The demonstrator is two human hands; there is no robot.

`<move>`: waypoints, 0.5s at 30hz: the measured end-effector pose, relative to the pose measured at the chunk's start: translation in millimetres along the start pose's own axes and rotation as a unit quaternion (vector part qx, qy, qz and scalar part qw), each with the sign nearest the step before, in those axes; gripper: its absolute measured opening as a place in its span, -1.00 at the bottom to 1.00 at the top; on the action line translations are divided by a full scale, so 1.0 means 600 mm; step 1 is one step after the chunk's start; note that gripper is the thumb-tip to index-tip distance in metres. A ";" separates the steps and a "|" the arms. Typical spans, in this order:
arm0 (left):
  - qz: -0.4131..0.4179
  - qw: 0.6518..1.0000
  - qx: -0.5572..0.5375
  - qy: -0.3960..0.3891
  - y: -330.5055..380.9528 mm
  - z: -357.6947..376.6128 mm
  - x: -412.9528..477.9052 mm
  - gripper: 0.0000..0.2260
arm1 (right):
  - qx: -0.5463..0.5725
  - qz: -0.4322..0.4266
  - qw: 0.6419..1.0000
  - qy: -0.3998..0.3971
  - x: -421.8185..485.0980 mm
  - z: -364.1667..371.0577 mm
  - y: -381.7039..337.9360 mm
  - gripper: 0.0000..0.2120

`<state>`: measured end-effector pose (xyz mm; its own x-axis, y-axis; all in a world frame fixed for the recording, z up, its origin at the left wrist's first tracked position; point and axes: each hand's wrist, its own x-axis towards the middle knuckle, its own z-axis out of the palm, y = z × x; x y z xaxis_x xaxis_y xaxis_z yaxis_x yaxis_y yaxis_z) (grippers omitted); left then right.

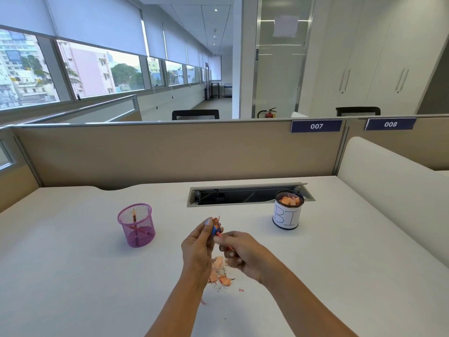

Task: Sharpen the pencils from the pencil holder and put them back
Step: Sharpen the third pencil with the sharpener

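My left hand (198,249) grips a small blue sharpener (215,230) above the middle of the white desk (73,276). My right hand (240,254) holds a red pencil (220,235) whose tip sits in the sharpener; most of the pencil is hidden by my fingers. A curl of shaving sticks up from the sharpener. Orange shavings (220,273) lie on the desk under my hands. A pink mesh pencil holder (136,224) stands to the left with pencils (134,221) inside it.
A black mesh cup with a white paper label (286,216), holding shavings, stands at the right. Behind it is an open cable tray (245,193) in the desk. Beige partitions (170,152) close the back and the right side.
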<state>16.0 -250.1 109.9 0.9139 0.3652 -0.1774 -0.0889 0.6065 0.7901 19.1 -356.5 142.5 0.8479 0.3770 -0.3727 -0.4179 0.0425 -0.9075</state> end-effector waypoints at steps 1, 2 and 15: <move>0.018 0.999 0.031 0.026 0.000 0.001 0.000 -0.84 | -0.117 -0.055 0.991 0.040 0.002 0.000 0.002 -0.94; 0.035 0.996 0.061 0.053 0.000 0.003 0.000 -0.86 | -0.233 -0.119 0.962 0.081 0.008 -0.003 0.008 -0.92; 0.099 0.969 0.153 0.169 -0.024 0.021 -0.019 -0.90 | -0.658 -0.363 0.630 0.197 0.036 -0.003 0.064 -0.74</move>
<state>12.0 -271.5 108.0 0.7045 0.6946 -0.1457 -0.0798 0.2815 0.9563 21.9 -348.3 99.6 0.7831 0.4299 0.4495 0.5386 -0.8301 -0.1445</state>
